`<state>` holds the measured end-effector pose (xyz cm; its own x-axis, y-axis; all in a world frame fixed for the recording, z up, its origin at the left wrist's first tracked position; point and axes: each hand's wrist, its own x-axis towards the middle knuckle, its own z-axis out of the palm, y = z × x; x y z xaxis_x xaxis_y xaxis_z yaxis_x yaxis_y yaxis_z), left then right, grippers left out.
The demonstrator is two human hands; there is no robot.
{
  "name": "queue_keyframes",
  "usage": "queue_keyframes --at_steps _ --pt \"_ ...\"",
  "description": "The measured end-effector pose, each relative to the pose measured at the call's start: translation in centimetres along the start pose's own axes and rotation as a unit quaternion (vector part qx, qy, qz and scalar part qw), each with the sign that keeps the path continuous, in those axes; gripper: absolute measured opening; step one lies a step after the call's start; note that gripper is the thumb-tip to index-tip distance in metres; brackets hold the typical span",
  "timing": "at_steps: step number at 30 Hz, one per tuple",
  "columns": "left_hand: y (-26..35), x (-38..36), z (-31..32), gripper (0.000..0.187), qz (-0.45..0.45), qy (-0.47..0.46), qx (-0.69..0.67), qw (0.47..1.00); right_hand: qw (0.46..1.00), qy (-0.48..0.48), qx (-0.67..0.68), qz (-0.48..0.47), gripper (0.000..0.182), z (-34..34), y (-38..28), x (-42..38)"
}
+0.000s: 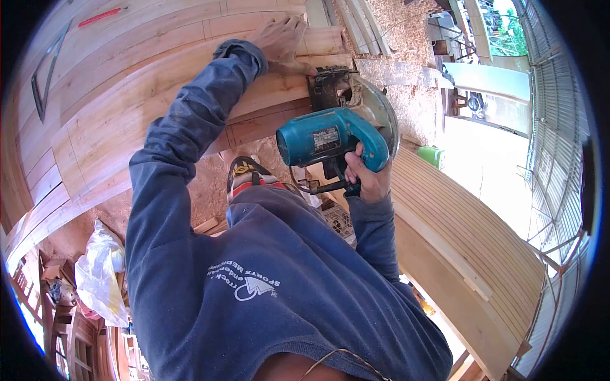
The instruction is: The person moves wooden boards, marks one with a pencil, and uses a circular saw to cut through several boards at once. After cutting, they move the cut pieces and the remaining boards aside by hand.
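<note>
My right hand (370,180) is wrapped round the handle of a teal circular saw (314,136). The saw's base plate (323,92) rests at the end of a wooden board (254,92); its blade is hidden by the guard (381,114). On the boards to the left, my left hand (283,44) lies flat with its fingers apart. One of its digits reaches toward the base plate, close to or touching it. A power cord runs from the saw's handle.
A metal square (47,76) and a red pencil (100,17) lie on the planks at upper left. Grooved boards (457,222) extend along the right. Sawdust (406,51) covers the ground, and a clear plastic bag (101,273) hangs at lower left. A green box (431,156) sits beyond the saw.
</note>
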<state>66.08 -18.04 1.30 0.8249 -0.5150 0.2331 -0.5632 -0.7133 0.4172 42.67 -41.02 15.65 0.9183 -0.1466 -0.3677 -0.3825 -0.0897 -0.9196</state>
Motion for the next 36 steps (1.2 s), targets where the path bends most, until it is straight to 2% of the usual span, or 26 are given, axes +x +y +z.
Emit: queue_keyframes --at_steps 20,29,36 --pt "0.3 0.1 -0.1 0.123 -0.021 -0.014 -0.019 1.000 1.000 -0.010 -0.013 -0.004 0.015 -0.5 0.3 0.2" --pt "0.0 0.0 1.0 0.121 -0.002 0.013 -0.022 1.000 1.000 -0.018 -0.010 -0.001 0.016 -0.9 0.8 0.5" --pt "0.7 -0.3 0.2 0.125 -0.001 0.000 -0.003 1.000 1.000 -0.020 0.007 -0.001 0.016 -1.0 0.9 0.6"
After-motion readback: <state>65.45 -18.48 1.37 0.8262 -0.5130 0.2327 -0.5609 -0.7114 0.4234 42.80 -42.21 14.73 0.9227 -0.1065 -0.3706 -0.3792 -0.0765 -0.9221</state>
